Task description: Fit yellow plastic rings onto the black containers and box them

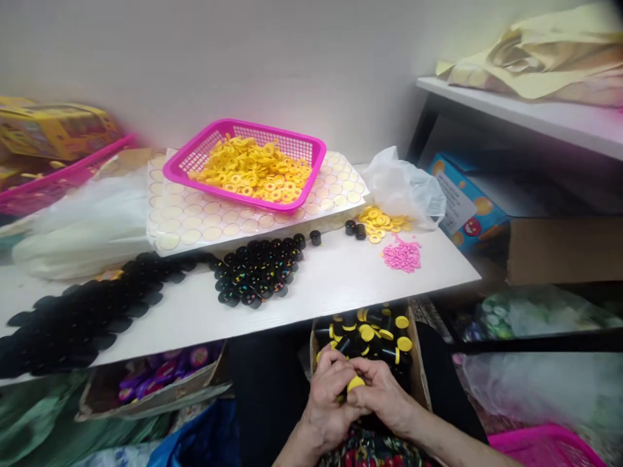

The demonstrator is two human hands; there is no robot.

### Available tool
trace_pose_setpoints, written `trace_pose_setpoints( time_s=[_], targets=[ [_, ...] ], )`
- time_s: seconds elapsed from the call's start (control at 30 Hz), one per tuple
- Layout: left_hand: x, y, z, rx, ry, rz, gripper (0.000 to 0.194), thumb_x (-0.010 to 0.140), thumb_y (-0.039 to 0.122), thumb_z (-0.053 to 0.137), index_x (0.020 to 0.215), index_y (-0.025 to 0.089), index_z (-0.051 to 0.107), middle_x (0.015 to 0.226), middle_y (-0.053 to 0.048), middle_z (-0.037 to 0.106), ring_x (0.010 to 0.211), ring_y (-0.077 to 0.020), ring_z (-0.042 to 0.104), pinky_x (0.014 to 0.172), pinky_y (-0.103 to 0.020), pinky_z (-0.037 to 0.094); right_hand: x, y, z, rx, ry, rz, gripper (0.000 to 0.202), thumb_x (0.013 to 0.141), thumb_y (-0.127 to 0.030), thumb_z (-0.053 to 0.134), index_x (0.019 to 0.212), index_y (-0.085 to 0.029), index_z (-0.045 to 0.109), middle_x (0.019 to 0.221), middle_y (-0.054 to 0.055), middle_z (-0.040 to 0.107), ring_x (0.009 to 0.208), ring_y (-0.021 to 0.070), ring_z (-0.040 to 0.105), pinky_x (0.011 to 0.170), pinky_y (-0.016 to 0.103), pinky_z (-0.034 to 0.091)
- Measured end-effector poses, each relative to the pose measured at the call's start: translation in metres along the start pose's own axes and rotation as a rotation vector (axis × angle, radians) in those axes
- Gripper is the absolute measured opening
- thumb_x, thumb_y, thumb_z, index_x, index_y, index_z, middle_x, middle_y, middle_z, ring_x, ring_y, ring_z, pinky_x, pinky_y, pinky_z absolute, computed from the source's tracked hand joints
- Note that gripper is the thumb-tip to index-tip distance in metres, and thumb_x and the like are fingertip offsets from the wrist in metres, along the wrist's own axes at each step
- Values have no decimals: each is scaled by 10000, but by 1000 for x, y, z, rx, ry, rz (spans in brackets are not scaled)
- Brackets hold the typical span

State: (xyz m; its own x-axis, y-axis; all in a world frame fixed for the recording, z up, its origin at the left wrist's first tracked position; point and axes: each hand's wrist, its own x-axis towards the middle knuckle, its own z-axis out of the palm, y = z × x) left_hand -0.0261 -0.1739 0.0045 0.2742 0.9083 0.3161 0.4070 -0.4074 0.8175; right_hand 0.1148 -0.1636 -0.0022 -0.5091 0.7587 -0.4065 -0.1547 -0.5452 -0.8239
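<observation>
1. yellow cap [356,383], right there between both hands, over the box; anything beneath is hidden.
2. left hand [329,392] curled round it, right hand [384,395] pinching close.
3. probably light, stiff, slippery plastic: grip the rim.
4. around it, glossy black jars [389,354] in a cardboard box [420,370].

Left hand [331,389] and right hand [384,395] together, low center, fingers [341,375] around yellow cap [355,383]; part below cap hidden. Cardboard box [421,371] beyond and under hands, holding black containers [389,354] with yellow lids [403,344]. White tabletop [335,279]: pink basket [318,164] of yellow rings [253,170] on circle-printed sheet [195,222]; black pieces [257,272] clustered in front, more at left; small yellow pile [382,222], pink bits [402,255], plastic bag [403,188] at right.
</observation>
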Motion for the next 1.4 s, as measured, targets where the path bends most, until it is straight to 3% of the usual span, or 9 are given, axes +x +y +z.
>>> trace_pose_setpoints(
  time_s=[0.23, 0.33, 0.47, 0.6, 0.77, 0.97, 1.13, 1.27, 1.4],
  targets=[
    [-8, -16, -8, 103, -61, -128, 139, 736, 304, 640, 776, 172, 634, 715, -61, 589, 803, -195, 479, 704, -322, 481, 21, -46, -16, -404, -152, 74, 286, 628, -262, 674, 891, -165, 617, 613, -44, 518, 526, 83, 430, 477, 198, 318],
    [-19, -33, -10, 215, -107, -113, 158, 668, 209, 660, 819, 172, 629, 833, -82, 610, 897, -230, 486, 780, -373, 490, 42, -82, -40, -540, 93, -161, 234, 726, -357, 617, 861, -166, 630, 648, -16, 554, 555, 106, 466, 534, 235, 370],
    [-30, -48, -11, 343, -129, -108, 415, 557, 168, 685, 968, 193, 629, 956, -96, 625, 1016, -294, 479, 883, -480, 450, 72, -121, -89, -827, 627, -569, 173, 780, -322, 540, 792, -174, 629, 775, 42, 599, 751, 174, 529, 720, 296, 405],
    [-17, -46, -21, 325, -173, -88, 413, 553, 206, 743, 953, 212, 638, 977, -86, 631, 1004, -281, 501, 858, -444, 490, 96, -142, -123, -1099, 919, -601, 178, 795, -276, 493, 779, -172, 637, 811, 62, 588, 778, 190, 525, 727, 308, 398],
    [27, -37, -32, 324, -64, 25, 216, 734, 160, 617, 948, 184, 620, 916, -83, 631, 915, -208, 537, 768, -332, 530, 132, -164, -109, -1467, 849, -528, 196, 837, -289, 476, 819, -173, 633, 905, 98, 602, 905, 230, 488, 767, 328, 360],
    [54, -28, -18, 333, 16, 92, 165, 756, 107, 566, 908, 162, 604, 864, -85, 633, 779, -187, 552, 673, -328, 517, 179, -176, -86, -1638, 853, -381, 242, 786, -308, 545, 939, -131, 609, 974, 146, 600, 959, 284, 463, 782, 393, 317],
    [51, -26, -14, 230, 72, 74, 170, 772, 129, 556, 923, 169, 622, 861, -86, 638, 778, -179, 570, 667, -311, 520, 168, -173, -92, -1416, 864, -479, 190, 738, -210, 511, 875, -132, 616, 920, 127, 620, 920, 256, 497, 789, 384, 337],
    [71, -19, -17, 40, 154, -28, 142, 778, 165, 579, 904, 175, 645, 816, -75, 635, 764, -167, 576, 677, -297, 517, 133, -163, -88, -742, 548, -554, 259, 645, -236, 616, 893, -162, 608, 858, 48, 629, 782, 182, 543, 733, 324, 413],
    [111, -9, -16, -331, 303, -303, 250, 740, 254, 648, 974, 165, 629, 894, -63, 597, 758, -125, 565, 636, -231, 510, 105, -145, -71, -170, 291, -496, 392, 506, -241, 764, 862, -172, 614, 826, 20, 633, 768, 165, 568, 735, 313, 456]
  ],
)
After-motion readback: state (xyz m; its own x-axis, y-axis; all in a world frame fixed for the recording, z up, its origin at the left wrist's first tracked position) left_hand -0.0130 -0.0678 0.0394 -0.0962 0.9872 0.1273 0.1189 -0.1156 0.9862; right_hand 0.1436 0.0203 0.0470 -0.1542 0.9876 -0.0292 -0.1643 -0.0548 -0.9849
